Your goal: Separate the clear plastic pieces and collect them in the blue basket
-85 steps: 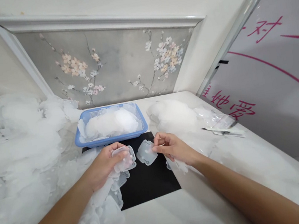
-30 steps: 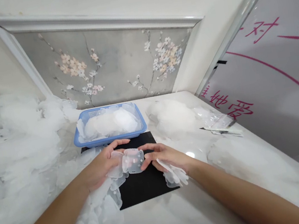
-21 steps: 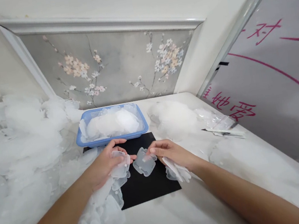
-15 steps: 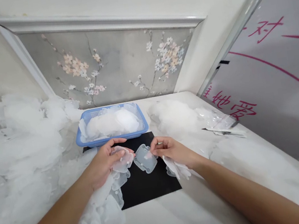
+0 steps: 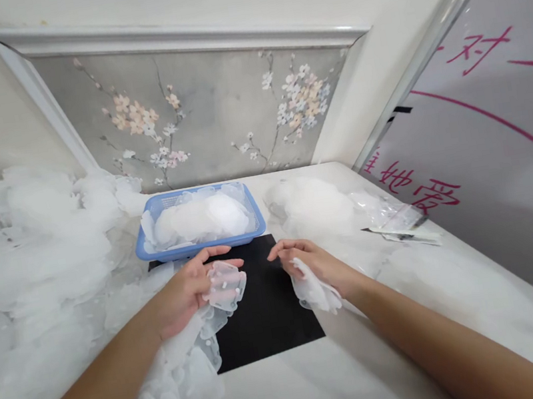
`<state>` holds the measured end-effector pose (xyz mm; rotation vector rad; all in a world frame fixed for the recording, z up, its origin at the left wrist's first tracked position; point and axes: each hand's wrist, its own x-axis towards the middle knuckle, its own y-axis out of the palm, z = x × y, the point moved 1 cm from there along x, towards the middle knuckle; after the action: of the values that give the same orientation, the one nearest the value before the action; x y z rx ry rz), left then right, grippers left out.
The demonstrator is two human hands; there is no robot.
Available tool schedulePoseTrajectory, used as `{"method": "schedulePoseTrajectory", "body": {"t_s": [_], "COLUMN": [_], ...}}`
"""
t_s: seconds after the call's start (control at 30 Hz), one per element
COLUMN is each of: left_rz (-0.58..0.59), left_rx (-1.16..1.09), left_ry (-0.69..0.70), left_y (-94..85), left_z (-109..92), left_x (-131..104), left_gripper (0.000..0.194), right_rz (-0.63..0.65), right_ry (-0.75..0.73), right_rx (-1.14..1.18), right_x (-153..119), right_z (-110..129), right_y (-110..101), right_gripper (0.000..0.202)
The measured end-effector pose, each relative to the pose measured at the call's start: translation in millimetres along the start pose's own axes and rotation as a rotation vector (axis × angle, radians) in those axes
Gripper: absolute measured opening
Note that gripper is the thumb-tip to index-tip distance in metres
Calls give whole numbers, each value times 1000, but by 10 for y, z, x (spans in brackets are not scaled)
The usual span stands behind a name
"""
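Note:
Above the left side of a black mat (image 5: 270, 330), my left hand (image 5: 187, 293) holds a thin translucent plastic piece (image 5: 228, 285) with small white dots, its index finger stretched out. More such pieces lie overlapped under and below that hand. My right hand (image 5: 306, 260) is at the mat's right edge, fingers bent, with a small bunch of translucent pieces (image 5: 317, 289) tucked against the palm. Its fingertips are hidden in part; the thumb and index pinch no visible piece. Bare mat shows between the two hands.
A blue basket (image 5: 193, 249) full of whitish pieces stands behind the mat. Large heaps of translucent pieces (image 5: 41, 248) cover the left side. Another pile (image 5: 316, 208) and clear plastic bags (image 5: 390, 210) lie to the right. A whiteboard (image 5: 490, 144) leans at the far right.
The translucent piece that my right fingertips held over the mat no longer shows there. My left fingers have straightened, and the piece there has shifted slightly right. The bunch in my right hand has turned.

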<state>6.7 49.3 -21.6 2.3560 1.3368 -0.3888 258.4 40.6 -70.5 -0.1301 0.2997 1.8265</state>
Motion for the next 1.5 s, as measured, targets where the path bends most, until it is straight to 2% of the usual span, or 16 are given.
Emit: {"method": "schedulePoseTrajectory", "body": {"t_s": [0.07,0.13,0.3,0.37,0.47,0.67,0.73,0.8,0.87,0.97,1.07,1.2,1.37,1.43,1.5], "left_rz": [79,152,269,285,235,193,194,211,178,49,12,49,65,48,22], "left_rx": [-6,-27,-38,17,102,246,308,364,489,849,1169,1369,1433,1410,1368], "left_ry": [18,57,166,187,194,219,221,253,308,326,288,291,238,185,139], "left_y": [-5,-16,-34,-34,-33,29,58,78,80,63,42,7,-14,-23,-41], "left_z": [15,45,103,117,146,193,191,182,170,155,128,46,-44,-53,-54], "left_x": [-6,0,25,31,41,29,13,-4,-25,-69,-123,-195,-236,-227,-213], "left_gripper": [73,77,79,78,80,86,88,91,93,76,55,46,25,31,46], "right_rz": [-7,4,186,266,330,273,258,242,229,209,171,120,35,9,-5], "right_ry": [8,45,126,154,161,215,210,156,52,-90,-140,-119,-22,13,35], "right_rx": [33,67,221,243,217,178,168,124,25,-179,-292,-210,-26,20,39], "right_x": [0,-6,-34,-40,-42,-57,-66,-79,-96,-119,-107,-46,-5,-5,-7], "right_z": [-4,-1,-6,-27,-47,-34,-36,-34,-16,31,50,14,-8,-1,6], "right_y": [15,42,205,278,337,329,338,343,326,244,132,38,11,8,6], "right_gripper": [26,31,48,59,66,61,53,41,34,27,26,26,28,29,30]}}
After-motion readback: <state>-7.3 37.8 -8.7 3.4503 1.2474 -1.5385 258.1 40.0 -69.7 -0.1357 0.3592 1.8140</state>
